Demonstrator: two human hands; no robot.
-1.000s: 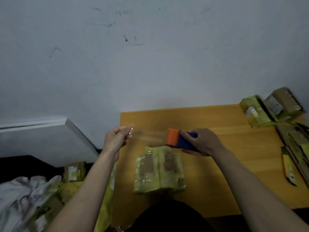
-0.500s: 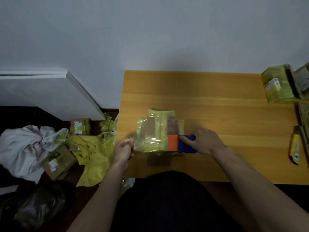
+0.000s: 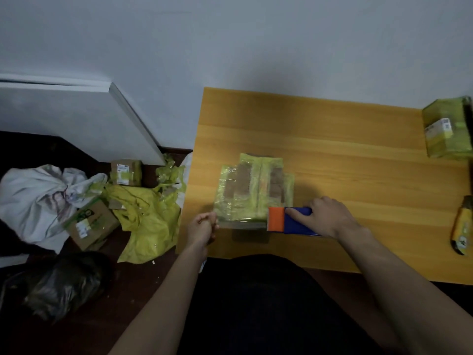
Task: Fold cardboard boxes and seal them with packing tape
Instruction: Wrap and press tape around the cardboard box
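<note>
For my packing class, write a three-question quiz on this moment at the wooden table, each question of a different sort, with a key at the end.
1. True or false: the right hand grips the blue and orange tape dispenser at the near edge of the yellow-taped box.
2. Multiple choice: the left hand is A) flat on the table, B) pinching the clear tape end beside the box's left near corner, C) holding the utility knife.
3. Fill the gap: the yellow plastic bag lies on the ____ left of the table.

Key: 1 true; 2 B; 3 floor.
</note>
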